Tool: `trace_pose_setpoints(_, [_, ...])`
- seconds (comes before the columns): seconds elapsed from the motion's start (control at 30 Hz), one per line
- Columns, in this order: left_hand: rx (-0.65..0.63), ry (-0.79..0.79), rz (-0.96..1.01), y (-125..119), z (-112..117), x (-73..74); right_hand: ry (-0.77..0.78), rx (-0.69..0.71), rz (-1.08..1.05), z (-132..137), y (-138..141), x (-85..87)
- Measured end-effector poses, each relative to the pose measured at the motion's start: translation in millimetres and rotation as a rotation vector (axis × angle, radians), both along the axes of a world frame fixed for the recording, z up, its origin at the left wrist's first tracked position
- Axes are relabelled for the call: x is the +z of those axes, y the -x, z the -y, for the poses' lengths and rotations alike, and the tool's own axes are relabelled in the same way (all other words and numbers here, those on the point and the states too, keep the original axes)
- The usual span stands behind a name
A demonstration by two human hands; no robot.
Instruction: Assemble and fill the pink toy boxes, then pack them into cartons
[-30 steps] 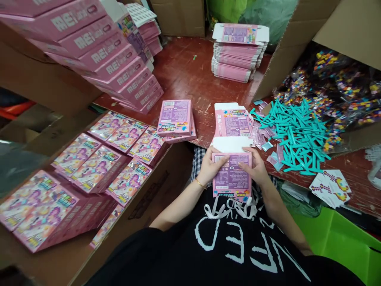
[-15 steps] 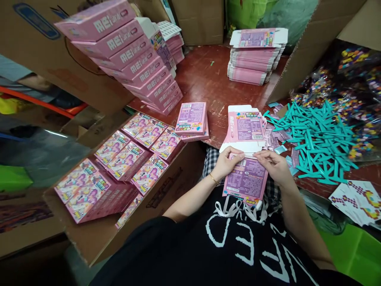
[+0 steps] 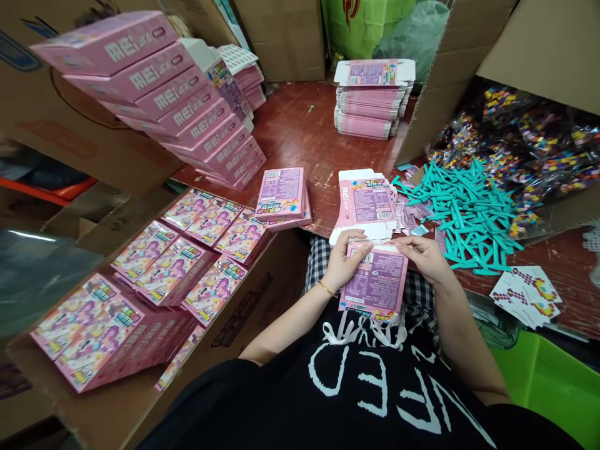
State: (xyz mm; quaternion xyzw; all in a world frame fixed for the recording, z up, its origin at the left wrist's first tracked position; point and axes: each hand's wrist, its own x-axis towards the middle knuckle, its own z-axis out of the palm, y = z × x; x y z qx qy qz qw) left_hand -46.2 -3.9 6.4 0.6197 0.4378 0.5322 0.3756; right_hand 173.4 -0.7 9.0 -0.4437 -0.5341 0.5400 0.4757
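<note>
A pink and purple printed carton [image 3: 375,282] lies tilted at my lap, its printed face toward me. My left hand [image 3: 345,261] grips its far left corner, thumb on top and a gold bangle at the wrist. At the far right corner my right hand [image 3: 420,255] pinches the white edge between thumb and fingers. Just beyond, flat unfolded cartons [image 3: 366,201] lie on the table edge, close to both hands. Small lilac packets [image 3: 405,214] and a heap of teal plastic tools [image 3: 478,215] are right of them. What is inside the held carton is hidden.
Filled pink boxes [image 3: 190,265] sit in an open cardboard box [image 3: 229,319] at left. Stacked pink boxes [image 3: 187,103] tower behind it. Two closed boxes [image 3: 281,194] and a flat-carton stack [image 3: 372,109] are on the red table [image 3: 300,134]. Bead bags [image 3: 539,150] and printed cards [image 3: 525,297] lie right.
The view has turned slightly, so the table and its contents appear shifted left. Both hands keep their hold on the carton's far edge, with barely any finger movement.
</note>
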Motion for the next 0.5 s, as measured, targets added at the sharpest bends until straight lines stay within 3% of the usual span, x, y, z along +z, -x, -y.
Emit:
trace_pose_setpoints(0.2, [-0.115,-0.047,0.032,-3.0,1.5,0.4,-0.084,-0.053,0.114,0.9,9.2,6.8])
trace_pose_setpoints(0.33, [-0.092,-0.085,0.002,-4.1,5.9,2.7,-0.102,-0.009,0.096,1.9,11.4,8.8])
trace_pose_setpoints(0.5, [-0.123,-0.004,0.051,-2.7,0.2,4.4,-0.074,0.069,0.063,2.1,5.0,15.3])
